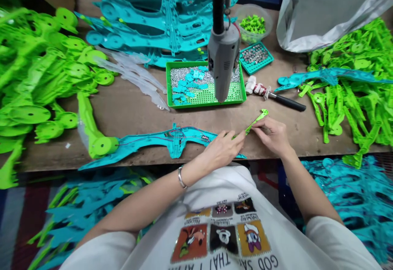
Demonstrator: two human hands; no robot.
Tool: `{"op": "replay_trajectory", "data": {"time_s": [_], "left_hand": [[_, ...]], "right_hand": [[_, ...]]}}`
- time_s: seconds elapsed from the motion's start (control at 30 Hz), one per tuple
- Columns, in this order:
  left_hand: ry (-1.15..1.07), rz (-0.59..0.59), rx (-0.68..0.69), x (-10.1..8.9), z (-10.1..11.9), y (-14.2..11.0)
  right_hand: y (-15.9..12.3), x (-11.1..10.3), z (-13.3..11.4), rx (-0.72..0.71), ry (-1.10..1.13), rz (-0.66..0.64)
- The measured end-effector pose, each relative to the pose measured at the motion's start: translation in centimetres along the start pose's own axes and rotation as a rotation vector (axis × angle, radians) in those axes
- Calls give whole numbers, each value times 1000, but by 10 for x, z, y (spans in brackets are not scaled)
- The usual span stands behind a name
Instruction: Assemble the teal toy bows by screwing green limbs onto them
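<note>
A long teal plastic shell with thin wires in it lies along the near edge of the wooden table. My left hand rests on its right end, fingers pinched on one end of a slim green plastic strip. My right hand pinches the same strip further along; the strip's far end with a small loop points up and right. A grey electric screwdriver hangs on a cable straight above the work spot.
A green tray of screws and small teal parts stands behind the hands. A small teal tray, a bowl of green bits and a black-handled tool lie nearby. Piles of green parts flank both sides; teal shells stack behind.
</note>
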State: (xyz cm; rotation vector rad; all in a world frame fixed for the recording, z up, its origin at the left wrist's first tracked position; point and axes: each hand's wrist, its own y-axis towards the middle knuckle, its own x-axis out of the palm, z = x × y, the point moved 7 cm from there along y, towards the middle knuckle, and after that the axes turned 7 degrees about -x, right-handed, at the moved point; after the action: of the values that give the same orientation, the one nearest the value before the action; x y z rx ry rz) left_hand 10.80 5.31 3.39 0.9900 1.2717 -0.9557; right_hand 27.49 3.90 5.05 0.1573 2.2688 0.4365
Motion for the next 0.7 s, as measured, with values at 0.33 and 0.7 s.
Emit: {"op": "replay_trajectory", "data": {"time_s": [0.33,0.7], "left_hand": [[14,-48,10,-4,2,5],[56,-70,72,-12,4,12]], "right_hand": [[-12,10,16,208,-57,94],[-14,-2,37,328,111,110]]}}
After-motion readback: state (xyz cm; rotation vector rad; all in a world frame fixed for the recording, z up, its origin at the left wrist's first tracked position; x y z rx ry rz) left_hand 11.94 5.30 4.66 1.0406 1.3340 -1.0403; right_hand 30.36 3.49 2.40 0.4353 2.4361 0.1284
